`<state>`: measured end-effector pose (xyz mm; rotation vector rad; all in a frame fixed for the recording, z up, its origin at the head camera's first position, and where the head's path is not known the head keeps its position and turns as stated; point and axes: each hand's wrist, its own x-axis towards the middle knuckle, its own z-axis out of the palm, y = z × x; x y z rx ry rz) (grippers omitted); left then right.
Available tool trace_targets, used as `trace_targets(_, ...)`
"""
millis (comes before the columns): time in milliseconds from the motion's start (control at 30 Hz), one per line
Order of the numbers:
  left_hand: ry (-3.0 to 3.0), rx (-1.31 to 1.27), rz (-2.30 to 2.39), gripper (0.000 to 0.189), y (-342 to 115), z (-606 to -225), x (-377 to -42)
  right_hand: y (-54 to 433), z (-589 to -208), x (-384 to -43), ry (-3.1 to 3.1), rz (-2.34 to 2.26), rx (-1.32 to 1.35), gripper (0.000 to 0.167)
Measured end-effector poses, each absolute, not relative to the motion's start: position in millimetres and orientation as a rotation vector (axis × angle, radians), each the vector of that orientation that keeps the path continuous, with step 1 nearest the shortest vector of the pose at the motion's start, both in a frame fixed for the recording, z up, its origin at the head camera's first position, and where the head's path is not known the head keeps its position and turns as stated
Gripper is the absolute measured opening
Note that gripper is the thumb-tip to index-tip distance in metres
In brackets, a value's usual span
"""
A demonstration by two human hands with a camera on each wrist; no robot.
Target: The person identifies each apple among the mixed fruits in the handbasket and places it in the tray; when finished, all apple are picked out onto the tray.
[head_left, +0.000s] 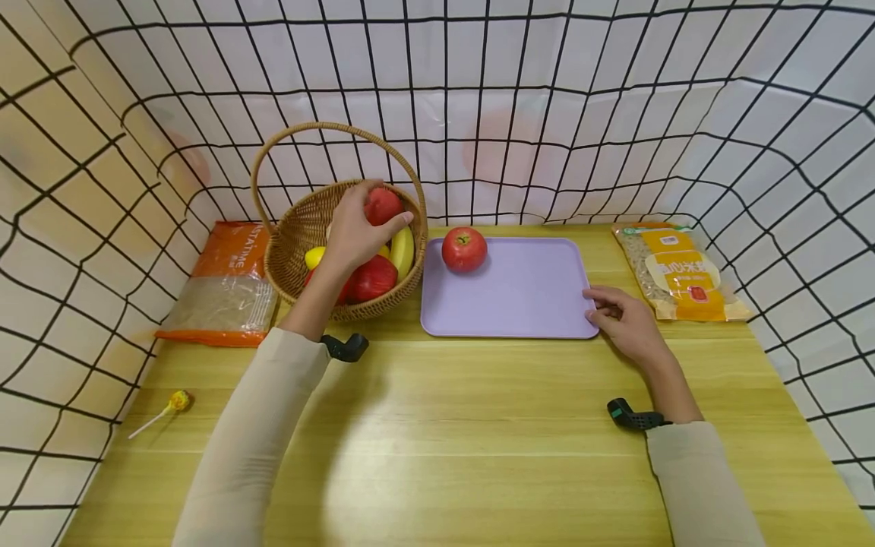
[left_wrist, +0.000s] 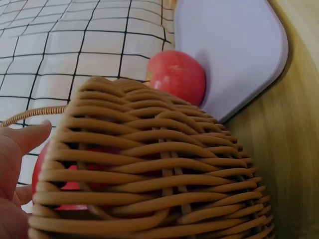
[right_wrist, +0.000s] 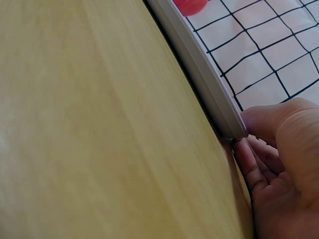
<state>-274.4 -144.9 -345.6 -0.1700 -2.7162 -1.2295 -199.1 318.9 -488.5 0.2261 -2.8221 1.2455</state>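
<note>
My left hand (head_left: 357, 232) reaches into a wicker basket (head_left: 301, 220), thumb stretched out and fingers spread around a red fruit (head_left: 384, 207). In the left wrist view the basket wall (left_wrist: 149, 164) hides most of the fruit; the thumb (left_wrist: 30, 137) sticks out straight above the rim. Below this hand lie a red apple (head_left: 374, 279), a yellow lemon (head_left: 315, 257) and a banana (head_left: 402, 253). My right hand (head_left: 625, 325) pinches the right edge of a light purple tray (head_left: 513, 289), thumb on top and fingers under the rim. One red apple (head_left: 464, 249) sits at the tray's back left.
An orange pasta bag (head_left: 225, 281) lies left of the basket. On the far right is a yellow-labelled grain bag (head_left: 677, 273). A lollipop (head_left: 179, 400) rests at the front left. White, black-gridded cloth walls (head_left: 513, 106) surround the wooden table (head_left: 478, 425).
</note>
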Motion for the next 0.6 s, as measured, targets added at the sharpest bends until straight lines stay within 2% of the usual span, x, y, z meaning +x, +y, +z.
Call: trace_targets(600,-2.814,-0.058,-1.233,0.079,-156.2,-354.9,-298.0,318.6,-488.0,-198.7,-2.816,1.258,0.23,0.039)
